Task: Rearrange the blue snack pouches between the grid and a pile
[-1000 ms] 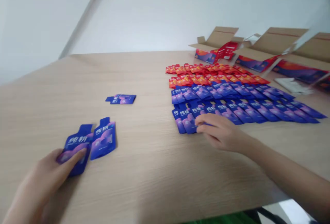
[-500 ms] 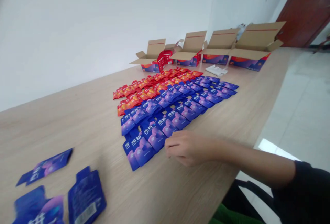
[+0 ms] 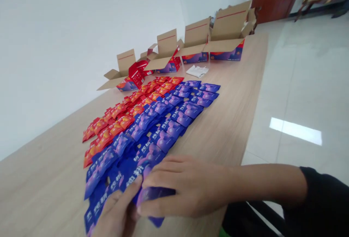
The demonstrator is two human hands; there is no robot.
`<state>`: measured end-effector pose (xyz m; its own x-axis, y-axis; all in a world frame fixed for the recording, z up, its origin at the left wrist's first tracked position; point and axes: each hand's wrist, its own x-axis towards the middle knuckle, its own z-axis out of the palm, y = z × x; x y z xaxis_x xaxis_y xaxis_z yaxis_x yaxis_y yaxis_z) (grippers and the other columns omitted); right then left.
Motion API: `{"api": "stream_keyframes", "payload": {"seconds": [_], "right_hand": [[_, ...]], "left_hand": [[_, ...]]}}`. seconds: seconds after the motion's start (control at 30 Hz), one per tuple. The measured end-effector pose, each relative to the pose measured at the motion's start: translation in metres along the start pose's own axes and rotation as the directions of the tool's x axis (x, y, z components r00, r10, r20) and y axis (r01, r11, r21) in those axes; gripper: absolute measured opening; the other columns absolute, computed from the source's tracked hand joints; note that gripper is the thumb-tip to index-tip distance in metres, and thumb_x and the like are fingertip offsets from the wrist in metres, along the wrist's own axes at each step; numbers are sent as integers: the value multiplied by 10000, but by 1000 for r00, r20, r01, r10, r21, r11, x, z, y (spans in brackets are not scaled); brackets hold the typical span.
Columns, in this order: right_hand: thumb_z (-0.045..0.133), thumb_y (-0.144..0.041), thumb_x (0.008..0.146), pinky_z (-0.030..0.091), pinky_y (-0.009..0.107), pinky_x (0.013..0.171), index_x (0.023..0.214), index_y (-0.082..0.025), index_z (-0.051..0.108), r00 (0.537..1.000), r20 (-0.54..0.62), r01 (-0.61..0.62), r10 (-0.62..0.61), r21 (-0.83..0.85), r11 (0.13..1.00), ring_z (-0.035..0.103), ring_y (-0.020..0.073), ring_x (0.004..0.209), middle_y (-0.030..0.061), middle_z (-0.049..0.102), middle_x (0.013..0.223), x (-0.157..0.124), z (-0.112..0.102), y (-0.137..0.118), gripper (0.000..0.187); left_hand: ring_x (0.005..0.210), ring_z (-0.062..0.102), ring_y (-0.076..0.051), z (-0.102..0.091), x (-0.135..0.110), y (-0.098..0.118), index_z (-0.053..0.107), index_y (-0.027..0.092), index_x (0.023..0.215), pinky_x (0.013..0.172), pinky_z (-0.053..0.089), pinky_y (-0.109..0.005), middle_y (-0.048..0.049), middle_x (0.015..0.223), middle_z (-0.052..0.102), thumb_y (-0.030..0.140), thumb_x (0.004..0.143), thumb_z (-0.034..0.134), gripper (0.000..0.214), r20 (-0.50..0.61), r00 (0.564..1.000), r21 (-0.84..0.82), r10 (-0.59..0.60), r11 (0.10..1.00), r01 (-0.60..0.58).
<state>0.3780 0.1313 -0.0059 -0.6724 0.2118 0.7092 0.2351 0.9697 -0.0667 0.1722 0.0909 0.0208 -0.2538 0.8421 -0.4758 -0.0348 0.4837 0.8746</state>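
Both of my hands meet low in the view over the near end of the blue and purple packets. My right hand (image 3: 182, 186) has its thumb and fingers around a blue-purple packet (image 3: 156, 194), whose lower corner shows beneath the thumb. From below, my left hand (image 3: 117, 208) pinches the same packet at its left side, thumb on top; its other fingers are mostly hidden. Overlapping rows of blue packets (image 3: 165, 140) with white characters run away from me. Alongside them on the left lie rows of red-orange packets (image 3: 118, 109).
Open cardboard boxes (image 3: 227, 53) with raised flaps stand along the far end of the wooden table (image 3: 40, 186). A white crumpled item (image 3: 196, 71) lies before them. The table's right edge drops to a tiled floor (image 3: 297, 98); a wall borders the left.
The view has swung right, and the loose packets at lower left are out of frame. My left hand has come into view, and both hands now hold a blue-purple packet.
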Motion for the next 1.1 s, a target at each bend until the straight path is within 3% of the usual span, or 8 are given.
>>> {"api": "stream_keyframes", "payload": {"seconds": [0.2, 0.33, 0.43, 0.5, 0.57, 0.63, 0.7, 1.1], "right_hand": [[451, -163, 1004, 493, 282, 1029, 1139, -86, 647, 976, -138, -178, 167, -73, 981, 619, 158, 1152, 103, 698, 1183, -45, -38, 39, 250], [440, -46, 944, 547, 292, 973, 1283, -93, 572, 958, -160, -257, 238, -113, 960, 635, 170, 1171, 144, 663, 1269, -85, -65, 64, 367], [441, 0, 898, 570, 234, 920, 1251, -142, 622, 916, -229, -365, 330, -131, 922, 689, 145, 1074, 80, 708, 1206, -107, -79, 90, 421], [448, -2, 895, 559, 220, 941, 1201, -178, 670, 870, -294, -448, 396, -136, 884, 699, 134, 1052, 44, 724, 1178, -116, -85, 113, 417], [446, -14, 904, 542, 252, 988, 1187, -203, 688, 839, -325, -497, 437, -130, 858, 692, 141, 1074, 27, 723, 1180, -121, -86, 138, 417], [435, -20, 909, 535, 293, 1010, 1192, -207, 690, 835, -301, -514, 461, -127, 848, 685, 152, 1091, 25, 718, 1192, -123, -83, 163, 424], [425, -17, 909, 535, 315, 1010, 1192, -193, 689, 853, -223, -508, 472, -143, 849, 677, 162, 1110, 42, 705, 1217, -124, -75, 183, 425], [474, -23, 909, 445, 463, 1091, 1239, -107, 630, 892, 170, -357, 419, -304, 883, 596, 238, 1236, 149, 655, 1282, -123, -38, 203, 375]], "left_hand": [[539, 482, -79, 94, 34, 21, 663, 139, 624, 528, 434, -202, 20, 595, 560, 319, 558, 876, 287, 298, 955, -99, -9, 994, 40], [529, 472, -94, 134, 54, 34, 661, 140, 637, 511, 399, -220, -1, 588, 547, 416, 703, 772, 305, 521, 853, -9, -10, 1000, 18], [545, 501, -134, 157, 70, 40, 696, 144, 719, 516, 394, -263, -31, 618, 565, 534, 848, 538, 440, 640, 763, 134, 85, 966, -220], [684, 579, -183, 169, 85, 43, 715, 158, 845, 622, 449, -308, -64, 756, 629, 500, 920, 405, 469, 630, 717, 256, 298, 792, -554], [936, 602, -240, 179, 102, 43, 703, 168, 1001, 832, 469, -377, -95, 983, 656, 410, 942, 391, 400, 630, 591, 422, 504, 417, -805], [1112, 551, -278, 186, 118, 40, 663, 168, 1135, 981, 413, -442, -116, 1170, 617, 326, 942, 406, 358, 663, 492, 566, 564, 52, -823], [1156, 536, -296, 191, 131, 35, 621, 164, 1217, 986, 414, -464, -128, 1252, 587, 285, 945, 399, 370, 679, 500, 657, 538, -141, -740], [1173, 541, -322, 196, 129, 20, 578, 143, 1279, 945, 430, -480, -143, 1299, 597, 270, 951, 400, 394, 681, 501, 713, 534, -326, -621]]}}
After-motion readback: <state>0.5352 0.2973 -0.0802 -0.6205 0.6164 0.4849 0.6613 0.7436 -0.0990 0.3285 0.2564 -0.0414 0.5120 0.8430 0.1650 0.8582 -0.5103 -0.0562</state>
